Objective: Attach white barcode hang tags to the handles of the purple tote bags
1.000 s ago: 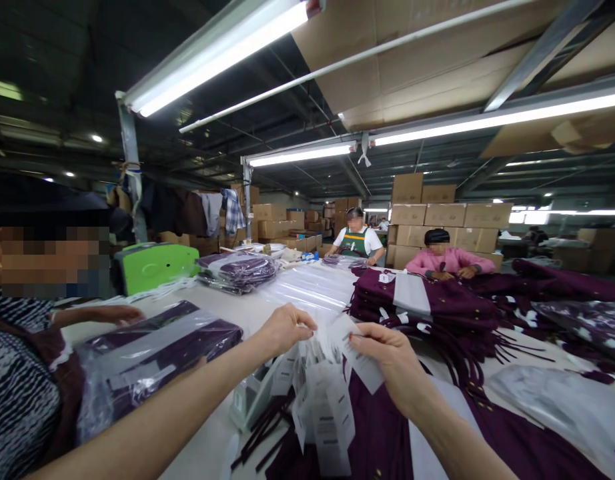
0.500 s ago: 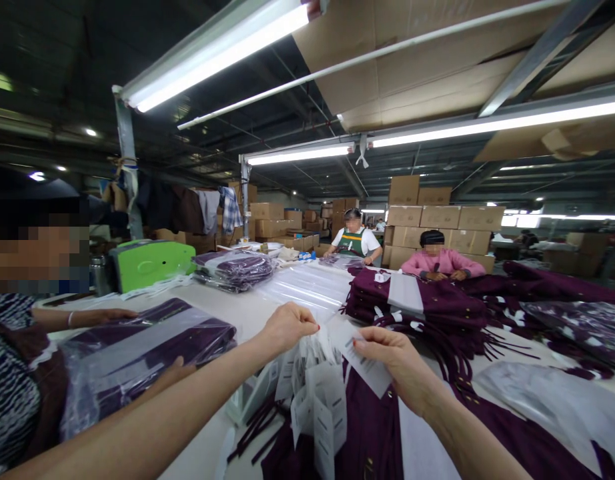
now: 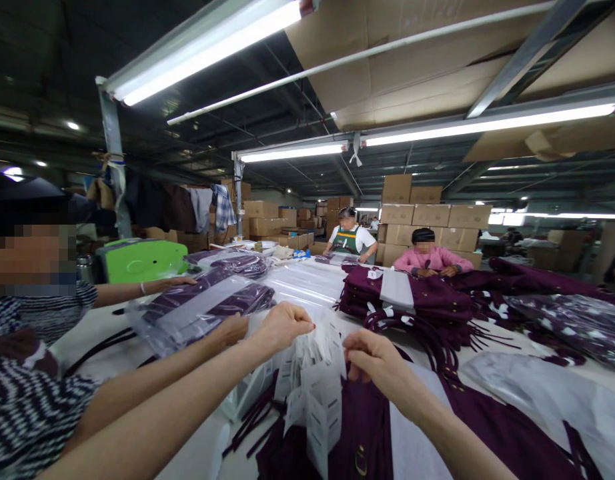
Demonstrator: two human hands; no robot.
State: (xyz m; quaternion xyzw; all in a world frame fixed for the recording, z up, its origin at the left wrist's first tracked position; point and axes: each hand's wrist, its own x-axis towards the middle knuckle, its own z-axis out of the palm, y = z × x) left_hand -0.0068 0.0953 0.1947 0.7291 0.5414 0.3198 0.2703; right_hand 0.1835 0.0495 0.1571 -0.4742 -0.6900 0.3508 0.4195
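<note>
Both hands have drawn closer together since the earlier frame, and the co-worker's bagged garment [image 3: 207, 308] has slid toward centre. At lower centre, the left hand [image 3: 282, 325] pinches the top of the bundle of white hang tags [image 3: 315, 373], fingers pressed together; the right hand [image 3: 372, 357] nips one tag beside it. Separating a single tag cleanly likely needs the bundle held steady above the purple garment [image 3: 377, 427]. Farther up the desk [image 3: 307, 283], a stack of folded garments [image 3: 407, 300] waits.

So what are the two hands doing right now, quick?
Left hand: closed, pinching the top of the bunch of white paper tags.
Right hand: closed on the same tags, fingers curled.
</note>
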